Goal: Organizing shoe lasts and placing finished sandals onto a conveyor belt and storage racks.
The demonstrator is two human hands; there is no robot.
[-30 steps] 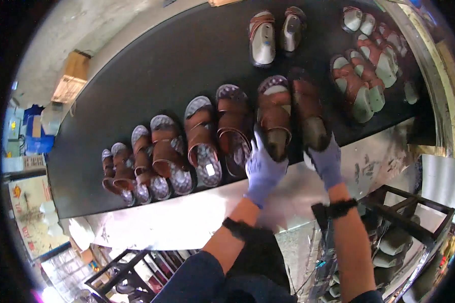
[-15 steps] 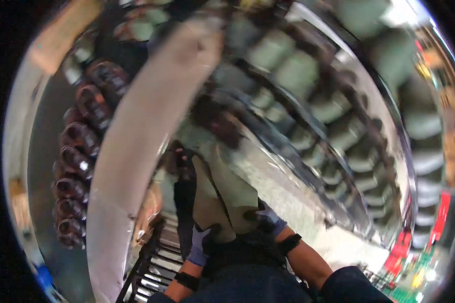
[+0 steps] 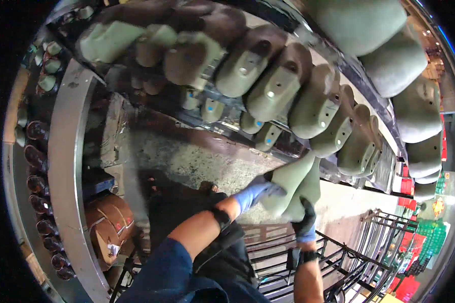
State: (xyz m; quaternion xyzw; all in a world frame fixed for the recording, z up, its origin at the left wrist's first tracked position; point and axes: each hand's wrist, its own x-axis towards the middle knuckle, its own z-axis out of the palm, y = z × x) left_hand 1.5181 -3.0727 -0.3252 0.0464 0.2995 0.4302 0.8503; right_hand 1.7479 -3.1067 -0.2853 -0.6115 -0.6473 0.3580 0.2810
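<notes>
A pair of smooth grey-green shoe lasts is held up in front of me, side by side, toes pointing away toward the rack. My left hand [image 3: 263, 192], in a blue glove with dark fingers, is closed on the left shoe last [image 3: 290, 182]. My right hand [image 3: 304, 226], gloved the same way, grips the near end of the right shoe last [image 3: 309, 188]. Just beyond their toes stands a dark rack [image 3: 173, 118] bearing rows of similar lasts [image 3: 278, 93]. Several show round holes, and some small ones below carry blue dots.
Larger lasts [image 3: 402, 60] stand on a higher tier at the right. A black metal-bar trolley [image 3: 349, 257] lies near my right forearm. To the left run a long metal rail [image 3: 68, 177] and a row of dark shoes [image 3: 38, 184]; a brown carton [image 3: 108, 224] sits beside the rail.
My view has swung toward the rack of lasts. Both hands have moved from close to my body out to the right, still holding the pair of shoe lasts.
</notes>
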